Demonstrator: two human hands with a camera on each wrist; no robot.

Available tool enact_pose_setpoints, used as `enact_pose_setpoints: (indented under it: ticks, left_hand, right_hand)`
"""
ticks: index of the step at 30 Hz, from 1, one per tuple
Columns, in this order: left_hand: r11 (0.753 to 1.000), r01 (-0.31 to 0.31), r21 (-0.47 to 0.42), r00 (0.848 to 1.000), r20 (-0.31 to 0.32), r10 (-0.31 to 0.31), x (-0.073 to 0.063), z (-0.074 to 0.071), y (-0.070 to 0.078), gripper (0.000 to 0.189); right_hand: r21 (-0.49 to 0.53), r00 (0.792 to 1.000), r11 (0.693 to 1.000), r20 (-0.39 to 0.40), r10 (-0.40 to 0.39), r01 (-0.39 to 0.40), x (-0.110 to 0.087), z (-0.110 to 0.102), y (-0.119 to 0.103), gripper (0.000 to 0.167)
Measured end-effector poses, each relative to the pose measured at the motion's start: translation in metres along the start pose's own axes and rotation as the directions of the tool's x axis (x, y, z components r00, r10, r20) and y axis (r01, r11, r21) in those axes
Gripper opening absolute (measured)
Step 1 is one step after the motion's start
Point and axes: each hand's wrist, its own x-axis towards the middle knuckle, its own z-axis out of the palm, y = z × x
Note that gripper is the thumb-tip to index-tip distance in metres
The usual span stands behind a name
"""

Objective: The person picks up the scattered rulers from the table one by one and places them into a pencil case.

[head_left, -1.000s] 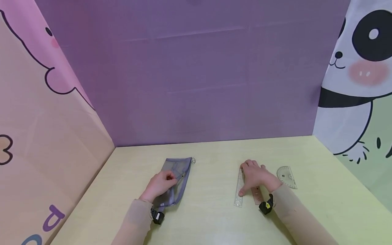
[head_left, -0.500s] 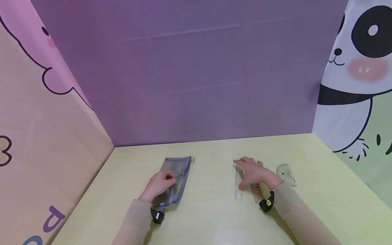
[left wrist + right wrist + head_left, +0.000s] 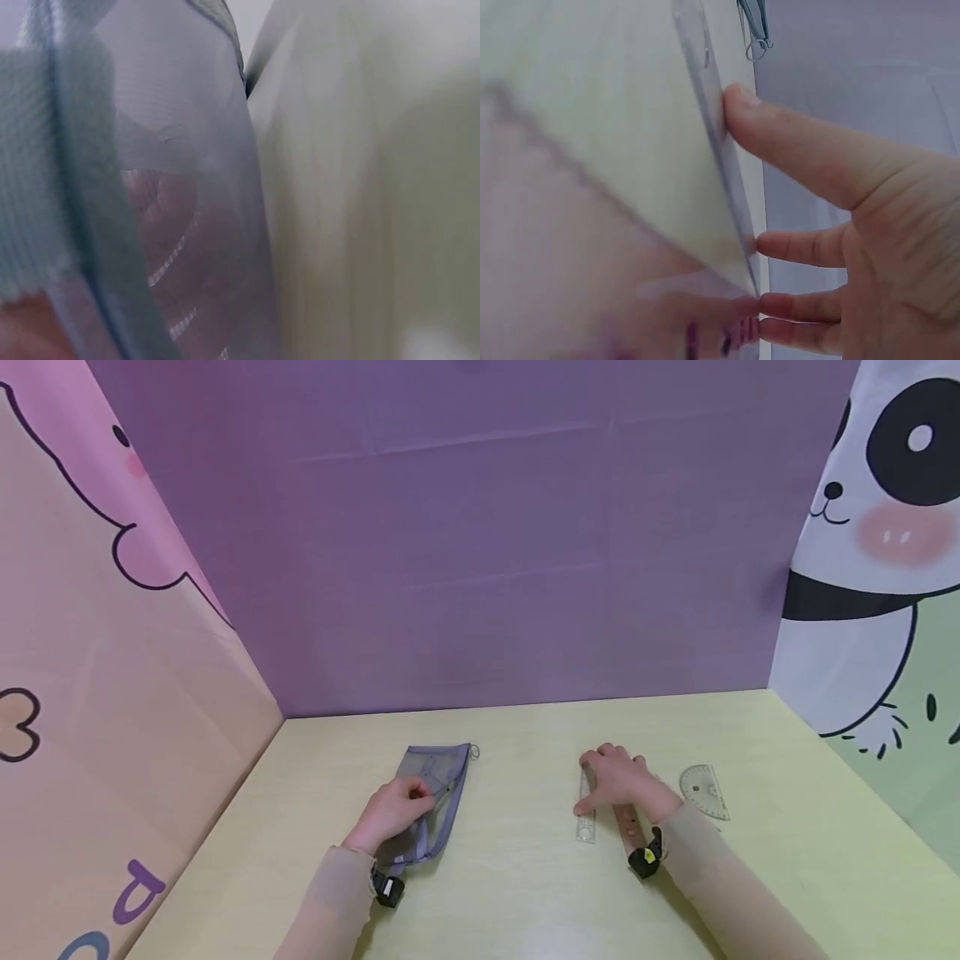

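Observation:
In the head view, my left hand (image 3: pixel 393 810) lies over a grey-purple mesh pouch (image 3: pixel 452 762) and grips it, thumb and forefinger together. Through the sheer mesh (image 3: pixel 225 165) in the left wrist view, parts of my fingers show. My right hand (image 3: pixel 621 781) is spread over a clear ruler (image 3: pixel 586 832) lying flat on the table. Its thumb touches the ruler's edge in the right wrist view, and the fingertips reach the strip's far part. A pinkish ruler (image 3: pixel 628 827) lies just right of it, partly under the palm and wrist camera.
A clear protractor (image 3: pixel 703 789) lies to the right of my right forearm. The pale wooden table (image 3: pixel 517 893) meets a purple backdrop (image 3: pixel 480 568) at its far edge. Printed cloth panels stand at both sides. A small ring (image 3: pixel 474 752) hangs from the pouch's corner.
The right fingers come off the clear ruler's far end, then settle back near it. The ruler has slid slightly away from me. My left hand stays on the pouch.

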Motion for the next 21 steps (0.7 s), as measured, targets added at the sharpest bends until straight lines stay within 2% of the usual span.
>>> enact_pose_setpoints:
  ticks: [4, 8, 11, 21]
  left_hand:
    - [1.0, -0.003, -0.003, 1.0, -0.002, 0.003, 0.0, 0.0, 0.001, 0.005]
    - [1.0, -0.009, -0.005, 1.0, -0.009, 0.009, -0.001, 0.0, 0.001, 0.005]
    - [1.0, -0.008, -0.014, 1.0, -0.007, 0.008, -0.002, 0.001, 0.001, 0.006]
    - [1.0, -0.004, -0.018, 1.0, -0.004, 0.003, 0.0, 0.002, -0.001, 0.005]
  right_hand:
    - [-0.002, 1.0, 1.0, 0.016, -0.023, 0.023, 0.007, -0.001, -0.001, 0.066]
    - [0.037, 0.999, 0.998, -0.017, -0.044, 0.044, 0.015, 0.001, -0.002, 0.035]
    - [0.05, 0.998, 0.998, -0.05, -0.033, 0.036, 0.02, 0.003, -0.002, 0.019]
    - [0.023, 0.99, 0.995, -0.097, 0.104, -0.102, 0.022, 0.0, -0.011, 0.017]
